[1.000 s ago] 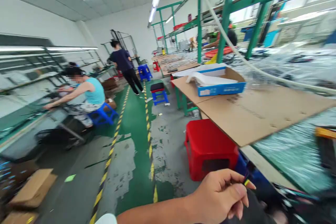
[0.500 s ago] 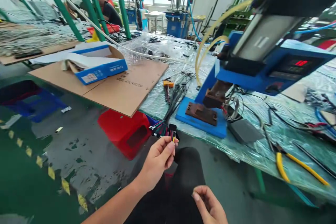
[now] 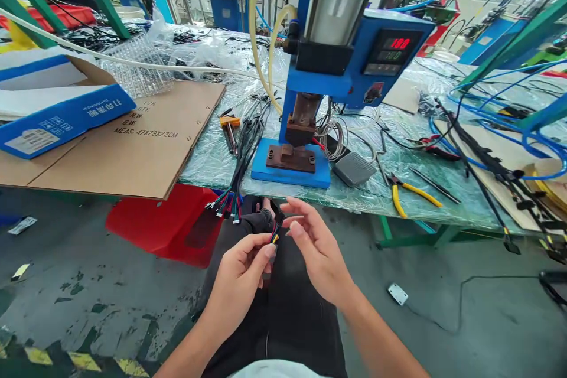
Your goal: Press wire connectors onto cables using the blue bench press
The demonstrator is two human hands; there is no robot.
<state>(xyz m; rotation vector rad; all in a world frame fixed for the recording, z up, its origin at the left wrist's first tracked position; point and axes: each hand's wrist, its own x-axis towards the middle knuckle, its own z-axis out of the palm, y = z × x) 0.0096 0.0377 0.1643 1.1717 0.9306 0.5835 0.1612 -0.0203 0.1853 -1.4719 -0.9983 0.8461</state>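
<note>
I have the left hand (image 3: 241,276) pinching thin wires (image 3: 275,232), apparently steadying their black connector (image 3: 277,211) near the right hand (image 3: 322,260), whose fingers are parted.

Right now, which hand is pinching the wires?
The left hand, closed on the coloured wires; the right hand is open, thumb and fingers apart.

Quantities in view: one bare left hand (image 3: 241,274) and one bare right hand (image 3: 322,257), two in total; one blue metal bench press (image 3: 328,82) bearing one black rectangular display panel (image 3: 390,52); two pairs of pliers, one yellow-handled pair (image 3: 397,196) and one red-and-black-handled pair (image 3: 437,147); one grey ribbed pedal (image 3: 354,169); one blue-and-white cardboard box (image 3: 82,115); one printed brown cardboard sheet (image 3: 133,156); one red plastic stool (image 3: 157,227); one orange-headed hand tool (image 3: 229,121); one bundle of dark cables (image 3: 247,150), individual cables too overlapped to count
</note>
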